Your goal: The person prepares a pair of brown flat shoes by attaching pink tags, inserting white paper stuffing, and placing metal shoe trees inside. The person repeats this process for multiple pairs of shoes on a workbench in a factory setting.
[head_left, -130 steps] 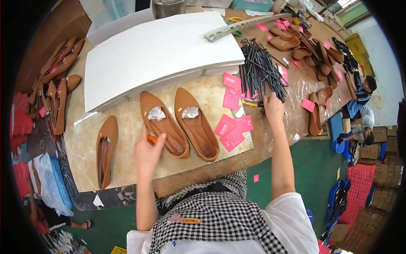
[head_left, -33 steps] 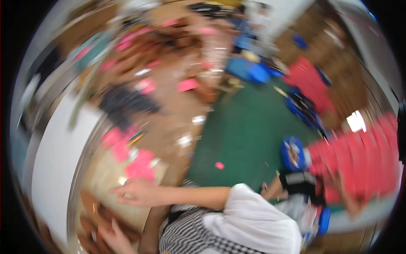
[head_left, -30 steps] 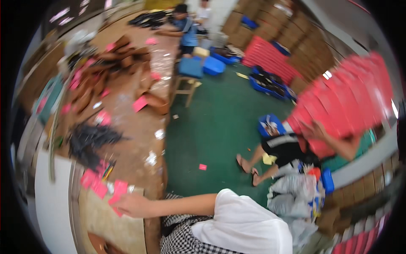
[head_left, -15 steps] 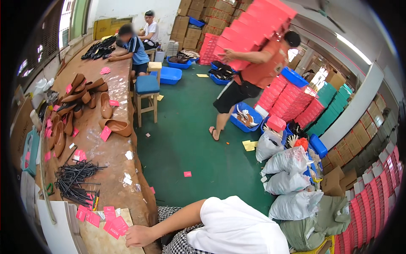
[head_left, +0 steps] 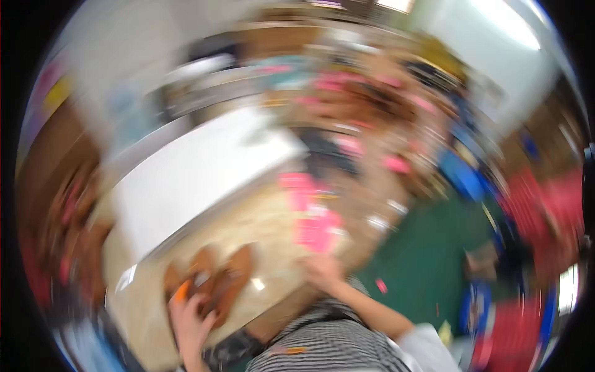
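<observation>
At the near bench (head_left: 365,197) edge, shoes (head_left: 232,282) overlapped by left hand (head_left: 189,319), fingers parted, cards (head_left: 317,232) beside right hand (head_left: 322,271), its spread, both holds unclear

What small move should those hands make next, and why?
Perhaps the right hand should reach slightly forward to the pink cards, as it is close to them, while the left hand is at the brown shoes. Blur hides whether either hand grips anything.

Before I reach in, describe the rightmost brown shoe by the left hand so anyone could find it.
Find the big white slab. Below it, brown shoes cluster by the left hand. The right shoe is the cluster's closest to the pink cards.
</observation>
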{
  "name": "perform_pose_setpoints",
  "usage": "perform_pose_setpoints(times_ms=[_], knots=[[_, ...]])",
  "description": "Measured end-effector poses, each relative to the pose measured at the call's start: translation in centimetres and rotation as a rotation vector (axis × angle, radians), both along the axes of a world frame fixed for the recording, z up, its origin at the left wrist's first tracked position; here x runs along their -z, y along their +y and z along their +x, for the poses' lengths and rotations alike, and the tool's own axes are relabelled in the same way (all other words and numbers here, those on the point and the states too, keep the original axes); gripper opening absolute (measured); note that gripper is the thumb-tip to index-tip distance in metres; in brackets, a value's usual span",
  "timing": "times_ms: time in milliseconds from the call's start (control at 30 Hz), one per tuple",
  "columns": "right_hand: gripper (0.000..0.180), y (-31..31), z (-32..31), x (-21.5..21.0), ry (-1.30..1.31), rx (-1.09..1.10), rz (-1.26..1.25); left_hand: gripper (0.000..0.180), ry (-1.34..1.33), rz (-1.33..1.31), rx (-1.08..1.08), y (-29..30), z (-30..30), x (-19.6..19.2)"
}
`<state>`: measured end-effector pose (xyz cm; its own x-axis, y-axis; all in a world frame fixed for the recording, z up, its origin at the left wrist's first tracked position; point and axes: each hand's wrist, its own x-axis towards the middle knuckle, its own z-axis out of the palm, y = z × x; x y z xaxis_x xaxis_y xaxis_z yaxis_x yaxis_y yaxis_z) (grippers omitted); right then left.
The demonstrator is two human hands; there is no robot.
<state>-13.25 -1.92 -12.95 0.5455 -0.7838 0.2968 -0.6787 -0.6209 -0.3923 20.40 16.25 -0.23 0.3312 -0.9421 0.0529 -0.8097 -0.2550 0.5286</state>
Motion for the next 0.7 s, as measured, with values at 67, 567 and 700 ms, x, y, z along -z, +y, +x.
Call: perform_pose_setpoints(times_ms=[67,567,700], knots=[[0.025,1.1,-0.3,-1.5,-0.058,0.024,-0.022,0.044,0.144,0.19,0.071,0.9,1.7,-2.2],[0.02,1.4,2.1,-6.0,0.195,0.106,0.32,0.04,-0.309,0.06,-0.105,6.9,3.7,1.0],[0.01,0.1,-2.0,0.5,-0.213,0.188,0.206,0.014,-0.561,-0.019,-0.227,4.2,16.3,-5.9]])
